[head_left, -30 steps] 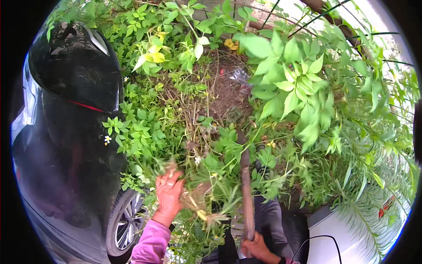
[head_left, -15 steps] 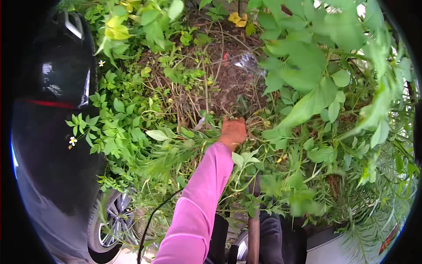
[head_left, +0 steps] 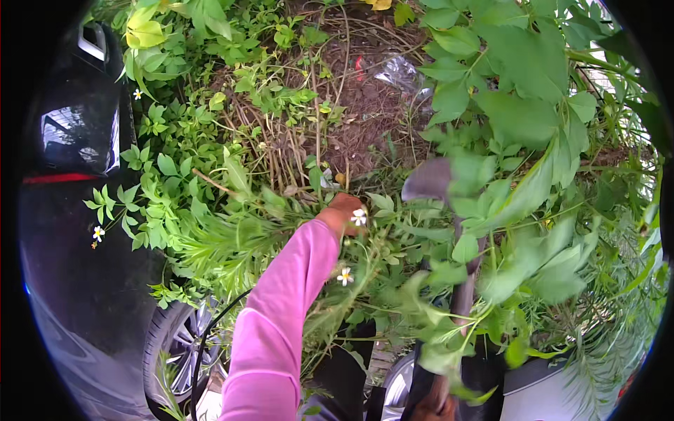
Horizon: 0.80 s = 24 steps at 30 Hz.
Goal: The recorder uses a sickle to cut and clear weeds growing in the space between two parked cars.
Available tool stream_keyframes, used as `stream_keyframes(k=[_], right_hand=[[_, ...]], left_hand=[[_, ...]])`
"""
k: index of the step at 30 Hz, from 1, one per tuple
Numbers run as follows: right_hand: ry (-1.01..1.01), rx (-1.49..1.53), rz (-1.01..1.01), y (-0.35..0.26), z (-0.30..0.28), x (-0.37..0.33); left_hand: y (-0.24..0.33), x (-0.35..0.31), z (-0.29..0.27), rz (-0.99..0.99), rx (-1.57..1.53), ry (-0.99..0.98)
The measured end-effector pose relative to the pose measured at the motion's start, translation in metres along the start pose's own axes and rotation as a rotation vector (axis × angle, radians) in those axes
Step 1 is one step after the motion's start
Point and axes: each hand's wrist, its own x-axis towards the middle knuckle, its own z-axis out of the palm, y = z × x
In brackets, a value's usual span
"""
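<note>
My left hand (head_left: 342,210), at the end of a pink sleeve, is closed around a bunch of green weed stems (head_left: 260,221) low in the growth. Leaves and a small white flower (head_left: 359,217) partly cover its fingers. At the lower edge my right hand (head_left: 432,408) grips the wooden handle of a hook-bladed tool (head_left: 460,298). Its dark curved blade (head_left: 428,180) is raised to the right of my left hand, apart from it, with the tip toward the left. Blurred leaves hide part of the blade and shaft.
A dark car (head_left: 84,266) stands close along the left, its wheel (head_left: 184,344) at lower left. Large leafy plants (head_left: 519,133) crowd the right. Ahead lies brown soil (head_left: 358,133) with clear plastic (head_left: 400,74) on it. A black cord (head_left: 210,326) hangs beside my left sleeve.
The tool's blade has come into view on the right, and my right hand now shows at the bottom. My left hand has shifted left with stems in its grasp.
</note>
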Motion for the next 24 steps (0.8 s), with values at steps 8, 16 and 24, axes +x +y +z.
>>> stream_keyframes(k=[8,16,24], right_hand=[[-0.152,0.019,-0.212,-0.052,0.032,0.099],[-0.376,0.484,-0.205,-0.059,0.074,0.254],[-0.336,0.217,-0.187,0.030,0.053,0.169]], left_hand=[[0.041,-0.061,-0.118,-0.057,0.206,-0.181],[0.050,-0.070,-0.130,-0.020,0.178,-0.237],[0.044,-0.139,-0.086,0.094,0.132,-0.090]])
